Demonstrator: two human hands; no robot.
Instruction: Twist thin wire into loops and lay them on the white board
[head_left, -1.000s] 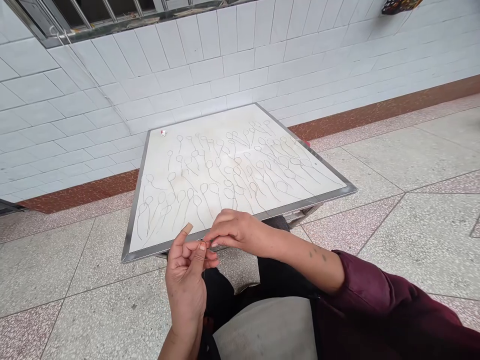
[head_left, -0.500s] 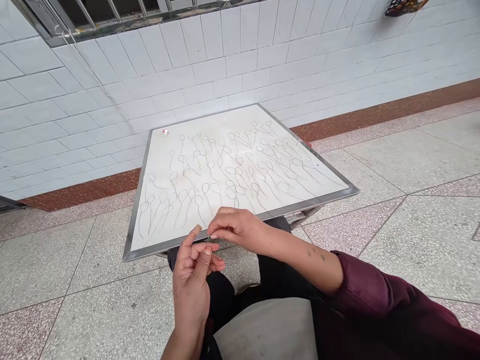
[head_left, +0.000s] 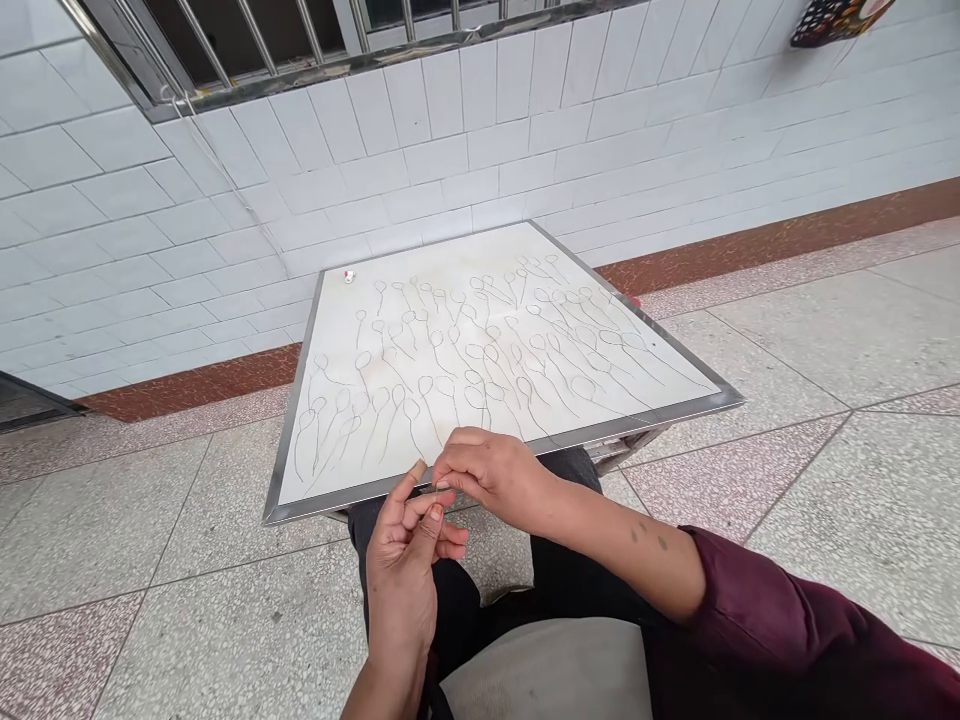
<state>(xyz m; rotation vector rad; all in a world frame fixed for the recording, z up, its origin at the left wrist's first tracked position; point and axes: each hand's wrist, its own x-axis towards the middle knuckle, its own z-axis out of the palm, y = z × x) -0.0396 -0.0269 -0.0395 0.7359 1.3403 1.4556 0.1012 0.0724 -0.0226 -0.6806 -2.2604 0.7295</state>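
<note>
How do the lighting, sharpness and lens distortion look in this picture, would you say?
Head view: soft, even light, no hard shadow on the white, grey-edged table; the black trousers lose most detail in shade; the white wall tiles slant, probably from camera tilt and a wide lens; the thin strand between the bare left hand and bare right hand is barely resolved.

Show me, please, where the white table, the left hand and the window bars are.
White table [head_left: 442, 258], head view: bare surface near the far edge.
Left hand [head_left: 401, 590], head view: middle of the hand.
Window bars [head_left: 310, 27], head view: one bar's middle.
</note>
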